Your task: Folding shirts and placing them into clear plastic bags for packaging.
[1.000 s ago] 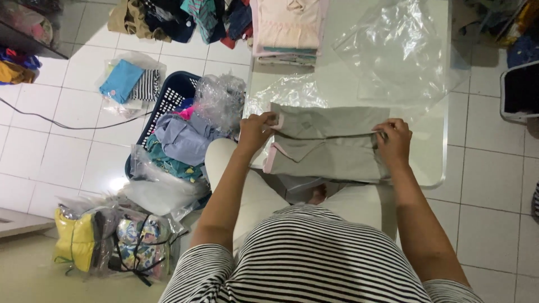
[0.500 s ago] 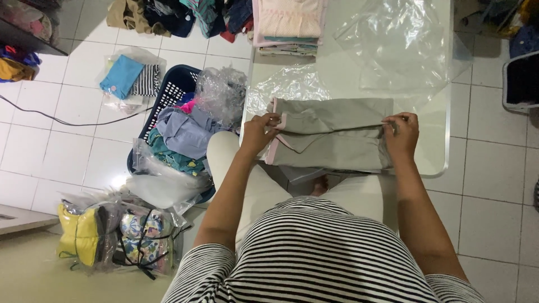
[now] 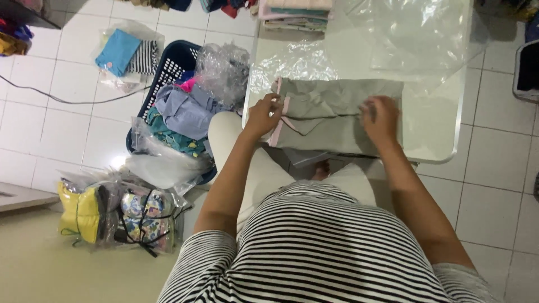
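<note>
Folded grey-green garment (image 3: 337, 115) with pink trim is laid on the white table (image 3: 438, 129), near its front edge. Its left end is pinched by the left hand (image 3: 263, 115); the right hand (image 3: 380, 118) is pressed flat on top, gripping nothing. Bare tabletop is left to the right; clear plastic bags (image 3: 415, 33) are spread behind.

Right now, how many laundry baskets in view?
1: a dark blue basket full of clothes stands on the floor left of the table. Others may sit out of frame.
</note>
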